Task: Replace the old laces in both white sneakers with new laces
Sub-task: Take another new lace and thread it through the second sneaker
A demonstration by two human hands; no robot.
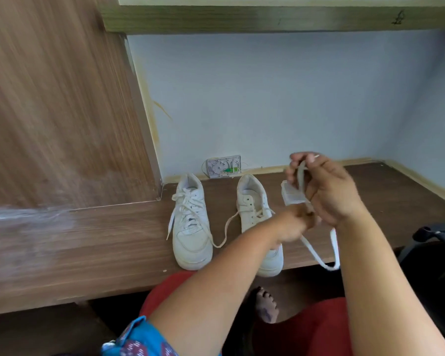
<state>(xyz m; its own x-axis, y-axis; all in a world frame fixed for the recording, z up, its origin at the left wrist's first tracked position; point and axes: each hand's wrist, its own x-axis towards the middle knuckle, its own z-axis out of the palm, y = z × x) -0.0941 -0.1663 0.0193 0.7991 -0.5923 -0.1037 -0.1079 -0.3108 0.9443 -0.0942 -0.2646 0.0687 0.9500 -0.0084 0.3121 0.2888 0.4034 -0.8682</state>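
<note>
Your right hand (324, 186) pinches a white lace (319, 253) up high; your left hand (293, 224) grips it just below, its loop hanging off the surface (113, 240) edge. Both sneakers (190, 222) stand left of your hands, toes pointing toward you, lengthwise front to back.

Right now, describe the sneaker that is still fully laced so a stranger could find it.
On the wooden ledge below the pale blue wall stand two white sneakers. Take the left sneaker, nearest the wooden panel. Its lace crisscrosses every eyelet, while the right sneaker is mostly unlaced.
</note>
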